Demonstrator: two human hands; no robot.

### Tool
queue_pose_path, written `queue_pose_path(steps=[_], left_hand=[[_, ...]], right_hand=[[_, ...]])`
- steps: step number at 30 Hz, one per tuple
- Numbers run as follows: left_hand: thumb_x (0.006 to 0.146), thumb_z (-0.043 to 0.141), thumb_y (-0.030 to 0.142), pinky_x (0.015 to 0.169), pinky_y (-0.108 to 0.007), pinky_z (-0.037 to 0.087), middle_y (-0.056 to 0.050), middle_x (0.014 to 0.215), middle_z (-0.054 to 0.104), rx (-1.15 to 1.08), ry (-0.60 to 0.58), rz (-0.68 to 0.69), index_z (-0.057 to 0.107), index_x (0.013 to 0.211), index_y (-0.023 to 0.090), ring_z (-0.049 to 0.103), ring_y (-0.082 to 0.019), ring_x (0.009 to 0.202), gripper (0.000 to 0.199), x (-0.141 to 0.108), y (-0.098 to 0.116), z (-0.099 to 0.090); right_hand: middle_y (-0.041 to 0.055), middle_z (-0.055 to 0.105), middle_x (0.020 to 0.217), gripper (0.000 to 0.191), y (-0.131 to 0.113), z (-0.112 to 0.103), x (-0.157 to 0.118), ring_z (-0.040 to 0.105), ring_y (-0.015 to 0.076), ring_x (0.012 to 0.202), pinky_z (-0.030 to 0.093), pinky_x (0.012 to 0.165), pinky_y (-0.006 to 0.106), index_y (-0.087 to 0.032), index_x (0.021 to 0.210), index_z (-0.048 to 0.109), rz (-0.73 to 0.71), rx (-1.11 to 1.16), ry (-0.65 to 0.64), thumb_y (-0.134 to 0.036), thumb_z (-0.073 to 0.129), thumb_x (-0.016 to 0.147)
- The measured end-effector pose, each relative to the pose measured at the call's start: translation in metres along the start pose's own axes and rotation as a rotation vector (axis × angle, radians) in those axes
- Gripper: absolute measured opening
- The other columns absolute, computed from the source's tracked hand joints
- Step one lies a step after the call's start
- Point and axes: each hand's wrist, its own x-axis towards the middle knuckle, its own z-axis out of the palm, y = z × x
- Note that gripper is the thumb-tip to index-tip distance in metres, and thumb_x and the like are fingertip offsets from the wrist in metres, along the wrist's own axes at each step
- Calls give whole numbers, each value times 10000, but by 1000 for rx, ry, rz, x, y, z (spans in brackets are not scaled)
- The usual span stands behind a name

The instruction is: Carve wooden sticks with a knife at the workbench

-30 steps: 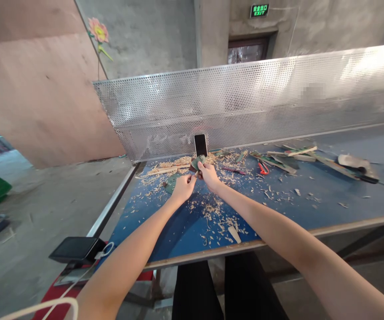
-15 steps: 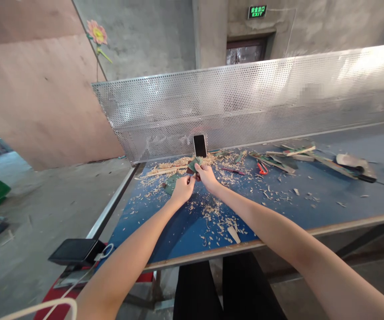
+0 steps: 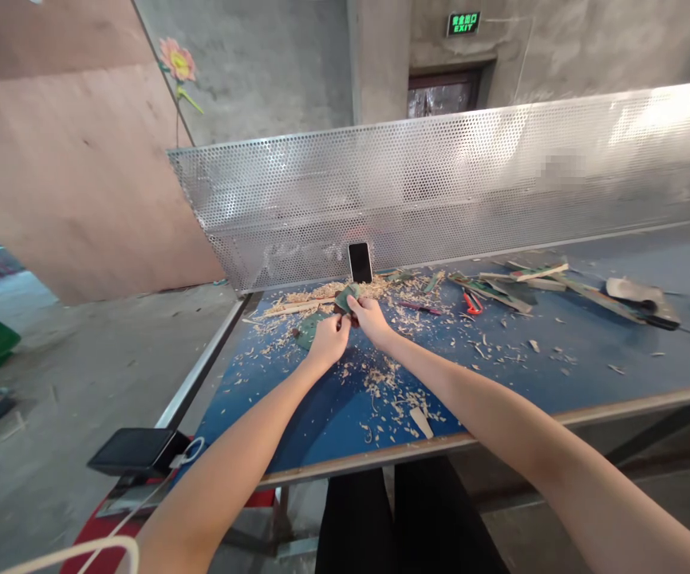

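Observation:
My left hand (image 3: 329, 339) is closed, its fingertips pinched together close to my right hand, over the blue table. What it grips is mostly hidden; a bit of dark brown shows between the two hands. My right hand (image 3: 372, 320) is closed on a small green piece (image 3: 348, 296) with a brown edge, like a folded sheet of sandpaper. Its thumb presses on the green face. Just left of my left hand, a flat green piece (image 3: 307, 331) lies among the wood shavings.
Wood shavings (image 3: 321, 293) cover the blue table (image 3: 297, 430). A phone (image 3: 360, 263) leans on the perforated metal screen (image 3: 321, 191). Rightward lie a red-handled cutter (image 3: 472, 302), green-and-wood strips (image 3: 500, 291) and a beige roll (image 3: 635, 293). A wood chip (image 3: 421, 422) lies near the front edge.
Both hands stay together in nearly the same place. The green piece in my right hand has turned slightly and shifted a little to the left.

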Motion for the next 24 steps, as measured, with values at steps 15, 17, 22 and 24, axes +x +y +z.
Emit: queue_pose_path(steps=[15, 17, 22, 24], left_hand=[[1023, 450, 379, 607, -312, 304, -20, 590, 546, 4, -2, -2, 513, 673, 223, 514, -184, 580, 389, -1, 3, -1], [1025, 450, 395, 605, -312, 302, -18, 586, 536, 3, 6, 3, 506, 670, 225, 510, -184, 577, 398, 0, 4, -2], [1027, 477, 447, 589, -314, 254, 3, 559, 483, 47, -75, 55, 462, 653, 226, 447, -160, 536, 434, -3, 4, 2], [1025, 477, 434, 588, -315, 252, 4, 555, 477, 51, -81, 59, 454, 648, 227, 437, -158, 531, 431, -4, 3, 3]], right_hand=[[-52, 453, 481, 533, -6, 0, -2, 423, 103, 439, 344, 423, 243, -247, 649, 466, -26, -19, -23, -603, 813, 844], [-53, 442, 487, 521, -9, -1, 0, 419, 102, 449, 343, 427, 242, -246, 649, 458, -45, -8, -1, -579, 804, 853], [-91, 346, 479, 531, -20, -23, 13, 342, 93, 434, 303, 419, 249, -269, 660, 385, -36, 45, 229, -525, 806, 858], [-91, 343, 483, 530, -18, -22, 12, 345, 97, 430, 304, 416, 253, -272, 661, 383, -30, 38, 230, -522, 806, 858]])
